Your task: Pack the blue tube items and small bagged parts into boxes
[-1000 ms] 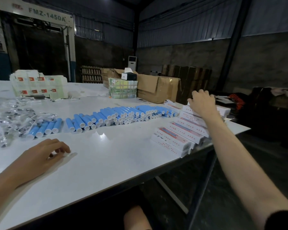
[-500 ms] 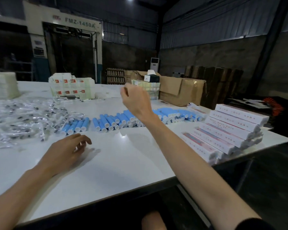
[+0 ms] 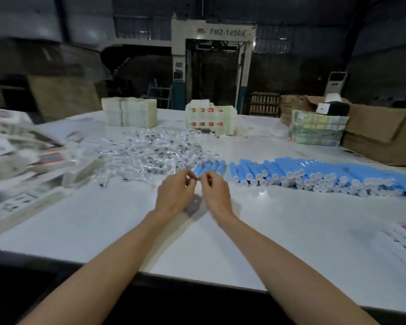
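Fingers [image 3: 189, 177] of left hand [image 3: 174, 195] and right hand [image 3: 217, 195] pinch one tiny blurry thing [image 3: 198, 180] mid-frame. Blue tubes [image 3: 314, 174] lie at right, small bagged parts [image 3: 150, 153] just left, on the tabletop [image 3: 291, 226]. The far machine [image 3: 227, 32] says "FMZ-1450A".

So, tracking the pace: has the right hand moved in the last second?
Yes: right hand went left along the blue tubes, to their left end.

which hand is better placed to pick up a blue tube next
Right, probably. The right hand sits just before the blue tubes, whose row runs off to its side; the left hand is nearer the bagged parts. Whether the fingertips pinch anything is unclear.
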Available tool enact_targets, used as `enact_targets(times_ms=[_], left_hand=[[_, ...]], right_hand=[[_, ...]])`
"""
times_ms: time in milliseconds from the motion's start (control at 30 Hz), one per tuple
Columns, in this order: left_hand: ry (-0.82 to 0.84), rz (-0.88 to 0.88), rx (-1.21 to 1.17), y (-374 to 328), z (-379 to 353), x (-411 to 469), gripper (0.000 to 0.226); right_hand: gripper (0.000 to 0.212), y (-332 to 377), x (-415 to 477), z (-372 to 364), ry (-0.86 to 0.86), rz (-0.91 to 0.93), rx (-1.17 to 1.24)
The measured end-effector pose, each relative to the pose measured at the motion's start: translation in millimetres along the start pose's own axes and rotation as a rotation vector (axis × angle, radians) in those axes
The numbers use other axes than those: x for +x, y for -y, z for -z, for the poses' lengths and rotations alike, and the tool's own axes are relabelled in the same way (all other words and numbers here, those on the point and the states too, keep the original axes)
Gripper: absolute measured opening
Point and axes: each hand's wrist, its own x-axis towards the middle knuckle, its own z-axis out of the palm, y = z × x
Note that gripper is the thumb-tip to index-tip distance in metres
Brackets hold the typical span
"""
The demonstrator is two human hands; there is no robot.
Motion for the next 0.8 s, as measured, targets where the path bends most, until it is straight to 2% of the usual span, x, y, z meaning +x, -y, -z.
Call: enact_targets(times_ms=[200,333,433,533,633,733,800], left_hand=[[0.004,0.1,0.16,29.3,68.8,23.6,0.031],[-0.172,0.206,0.521,78.7,145.3,21.6,0.038],[-0.209,0.353,0.771,119.6,206.0,9.3,0.046],[-0.102,0.494,0.825,154.8,249.1,-9.1,0.052],[0.106,0.594,0.852,181.2,261.7,-35.3,0.077],[0.117,0.54,0.807,196.8,256.8,-54.9,0.093],[0.126,0.515,0.822,198.2,249.3,-57.8,0.088]], right_hand=[[0.026,-10.6,4.9,-0.8,0.061,-0.007,0.085],[0.025,-8.9,5.1,-1.2,0.11,0.012,0.106],[0.023,-8.1,5.8,-1.3,0.122,0.013,0.125],[0.022,-8.8,6.1,-2.3,0.133,0.014,0.144],[0.022,-8.5,5.6,-3.4,0.156,0.022,0.143],[0.022,-7.5,4.3,-3.3,0.174,0.029,0.153],[0.023,-6.7,3.3,-2.2,0.187,0.032,0.156]])
